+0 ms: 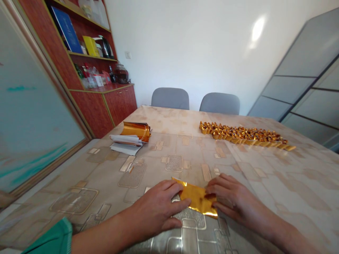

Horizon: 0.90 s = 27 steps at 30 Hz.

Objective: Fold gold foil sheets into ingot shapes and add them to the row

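Gold foil [197,197] is lying on the table [278,183], and we are pressing its ends down with our left hand [156,208] and right hand [233,197], both open, not gripping.

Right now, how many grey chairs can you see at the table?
2: one grey chair behind the far edge of the table, and a second grey chair just right of it. Others may be out of view.

left sleeve [49,238]: green | cuff [69,234]: pale ribbed edge | hands [155,211]: bare
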Motion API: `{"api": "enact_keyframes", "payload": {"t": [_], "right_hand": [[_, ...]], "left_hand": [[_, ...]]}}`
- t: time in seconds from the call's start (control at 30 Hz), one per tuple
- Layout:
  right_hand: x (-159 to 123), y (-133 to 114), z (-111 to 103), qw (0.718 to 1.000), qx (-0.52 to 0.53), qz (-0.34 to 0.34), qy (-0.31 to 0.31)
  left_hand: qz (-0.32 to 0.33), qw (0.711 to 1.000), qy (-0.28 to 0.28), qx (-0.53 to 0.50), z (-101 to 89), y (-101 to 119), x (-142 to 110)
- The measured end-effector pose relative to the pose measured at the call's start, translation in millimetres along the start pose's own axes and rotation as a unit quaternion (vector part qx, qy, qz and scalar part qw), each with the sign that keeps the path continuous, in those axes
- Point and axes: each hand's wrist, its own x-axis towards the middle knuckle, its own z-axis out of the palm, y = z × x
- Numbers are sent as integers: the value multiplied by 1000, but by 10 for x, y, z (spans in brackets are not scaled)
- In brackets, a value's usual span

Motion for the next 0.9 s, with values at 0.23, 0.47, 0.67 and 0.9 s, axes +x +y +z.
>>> {"api": "enact_keyframes", "payload": {"t": [0.23,0.47,0.67,0.9], "right_hand": [[26,-43,-8,999,29,32,-3],[548,25,322,986,99,126,43],[944,-13,398,979,108,171,26],[1111,-45,473,983,143,110,17]], "left_hand": [[30,1000,-2,7,-58,-58,-20],[11,1000,20,-14,-32,-44,-36],[11,999,37,-24,-32,-22,-37],[19,999,39,-15,-60,9,-44]]}}
